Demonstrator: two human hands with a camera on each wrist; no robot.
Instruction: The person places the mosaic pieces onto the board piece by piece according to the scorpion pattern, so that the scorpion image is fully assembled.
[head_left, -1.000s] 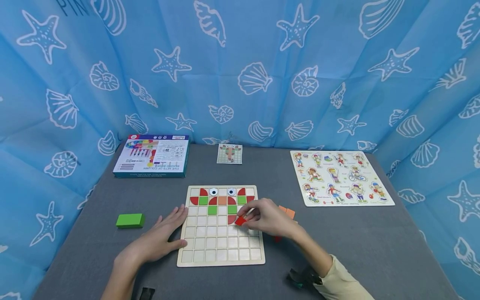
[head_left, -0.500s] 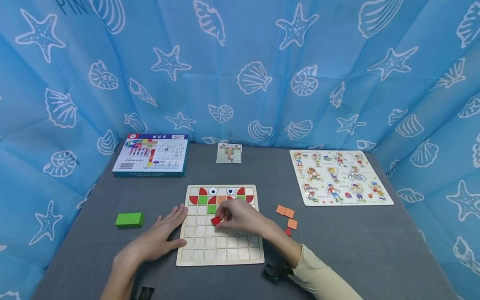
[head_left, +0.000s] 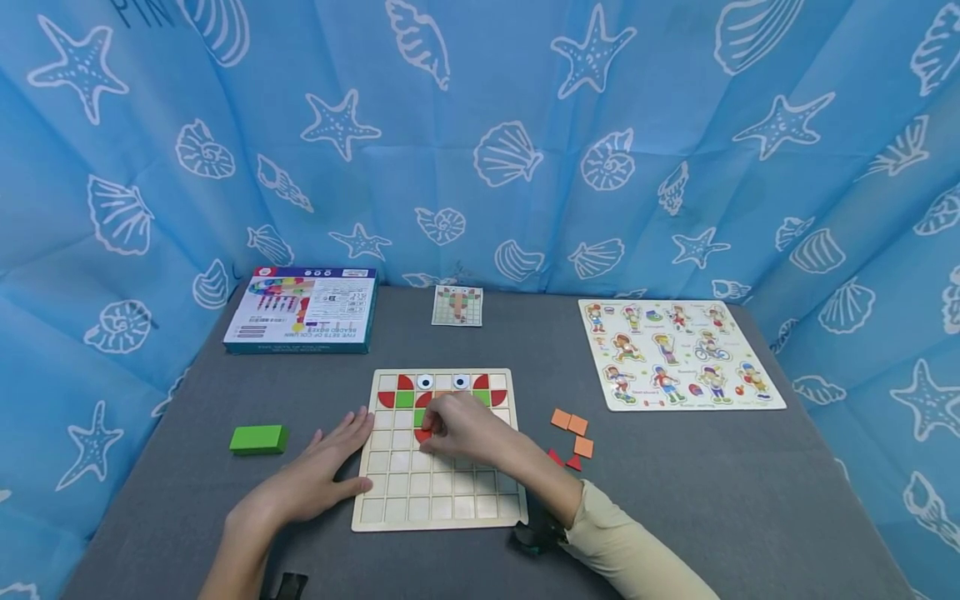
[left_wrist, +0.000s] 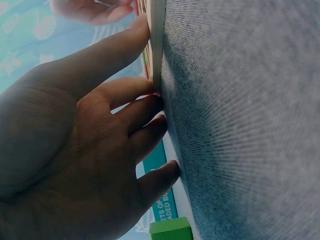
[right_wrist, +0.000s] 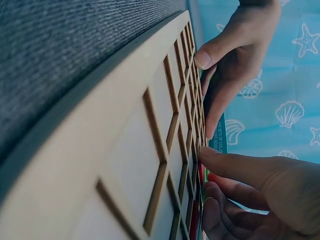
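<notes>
On the table lies a pale wooden grid board (head_left: 441,527), its upper rows partly filled with red, green and orange tiles and two eye tiles. My right hand (head_left: 468,425) is over its middle and pinches a red rounded tile (head_left: 422,437) at the cell just below a green square tile (head_left: 422,417). In the right wrist view, thumb and fingertips meet close at the board's surface. My left hand (head_left: 318,462) rests with spread, straight fingers along the board's left edge; the left wrist view shows thumb (left_wrist: 135,37) and fingertips against that edge.
Right of the board lie several orange square tiles (head_left: 583,447) and two red tiles (head_left: 573,462). A green block (head_left: 258,439) is at left. Farther back are a boxed set (head_left: 303,312), a small pattern card (head_left: 457,307) and a picture puzzle board (head_left: 678,354).
My right hand has carried the red tile leftward across the board and lowered it at a cell under the left green tile. My left hand has stayed in place.
</notes>
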